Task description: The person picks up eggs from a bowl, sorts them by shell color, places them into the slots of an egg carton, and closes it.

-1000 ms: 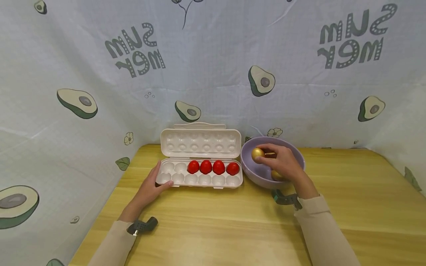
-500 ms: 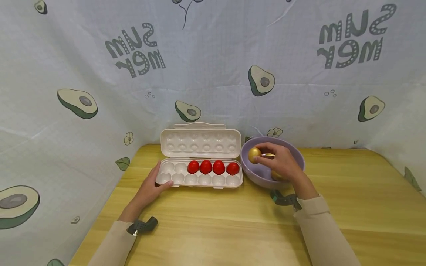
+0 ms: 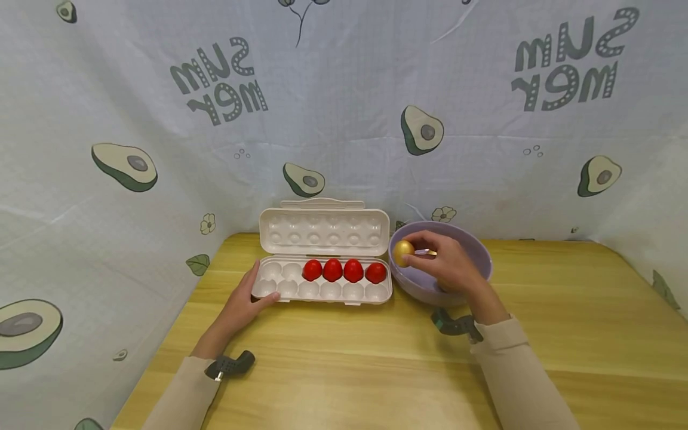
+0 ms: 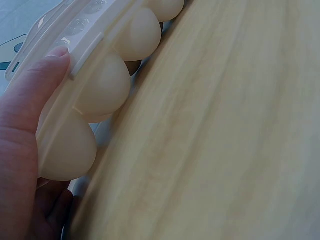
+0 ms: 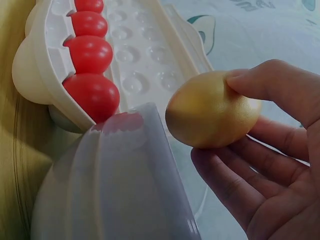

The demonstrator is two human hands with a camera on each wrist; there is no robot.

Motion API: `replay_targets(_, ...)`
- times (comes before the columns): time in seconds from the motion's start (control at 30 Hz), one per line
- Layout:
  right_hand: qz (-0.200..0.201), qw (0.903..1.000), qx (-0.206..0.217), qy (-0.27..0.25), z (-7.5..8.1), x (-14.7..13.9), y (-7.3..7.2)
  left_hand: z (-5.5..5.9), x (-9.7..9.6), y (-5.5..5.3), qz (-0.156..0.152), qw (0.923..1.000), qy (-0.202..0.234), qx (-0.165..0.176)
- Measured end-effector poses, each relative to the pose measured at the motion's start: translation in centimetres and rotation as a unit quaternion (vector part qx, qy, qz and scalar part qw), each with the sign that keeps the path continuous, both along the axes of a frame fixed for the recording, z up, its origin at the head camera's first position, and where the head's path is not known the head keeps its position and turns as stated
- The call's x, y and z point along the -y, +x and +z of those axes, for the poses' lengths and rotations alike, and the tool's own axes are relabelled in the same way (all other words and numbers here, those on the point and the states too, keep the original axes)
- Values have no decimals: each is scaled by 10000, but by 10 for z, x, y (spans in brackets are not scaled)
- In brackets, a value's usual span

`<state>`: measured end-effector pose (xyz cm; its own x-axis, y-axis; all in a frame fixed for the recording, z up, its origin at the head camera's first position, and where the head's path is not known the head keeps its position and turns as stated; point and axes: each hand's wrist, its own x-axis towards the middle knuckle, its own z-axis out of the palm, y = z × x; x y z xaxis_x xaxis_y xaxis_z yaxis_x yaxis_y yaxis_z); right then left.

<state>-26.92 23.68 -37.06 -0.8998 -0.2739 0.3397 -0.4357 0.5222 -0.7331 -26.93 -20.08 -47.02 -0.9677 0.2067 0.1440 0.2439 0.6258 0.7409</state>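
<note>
My right hand (image 3: 443,260) pinches a gold egg (image 3: 403,253) between thumb and fingertips, over the left side of a purple bowl (image 3: 484,252). In the right wrist view the gold egg (image 5: 210,110) shows above the bowl's rim (image 5: 172,165). A white plastic egg carton (image 3: 322,301) lies with its lid (image 3: 325,246) raised at the back. Several red eggs (image 3: 332,270) fill the right part of its back row; the front row's cups hold nothing. My left hand (image 3: 240,303) grips the carton's left end, thumb (image 4: 37,85) on the front rim in the left wrist view.
The carton and the bowl stand side by side on a wooden table (image 3: 344,364), close to a printed cloth (image 3: 355,149) at the back. The cloth also hangs along the left side.
My right hand has moved a little to the left with the gold egg, toward the bowl's left rim. The left hand and carton have stayed put.
</note>
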Motion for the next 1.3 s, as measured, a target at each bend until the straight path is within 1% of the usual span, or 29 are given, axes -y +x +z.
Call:
replay_targets(0.27,267,9996,60,-113,0,9,2,0,0,-1,-55,10000,45,-29)
replay_targets(0.4,386,9988,134,-265,-1,13,2,1,1,-1,-62,10000,51,-19)
replay_targets(0.53,443,9981,130,-410,-3,17,2,1,2,-2,-61,10000,51,-4)
replay_targets(0.77,560,9972,170,-455,-7,25,1,0,1,-3,-54,10000,65,0)
replay_targets(0.9,605,9973,160,-372,-9,27,0,0,1,-2,-58,10000,79,2)
replay_targets(1.1,513,9987,-19,-3,-14,29,-1,-1,1,-2,-63,10000,42,-29)
replay_targets(1.3,523,9986,-67,84,-18,32,-2,-2,1,-2,-51,10000,43,-34)
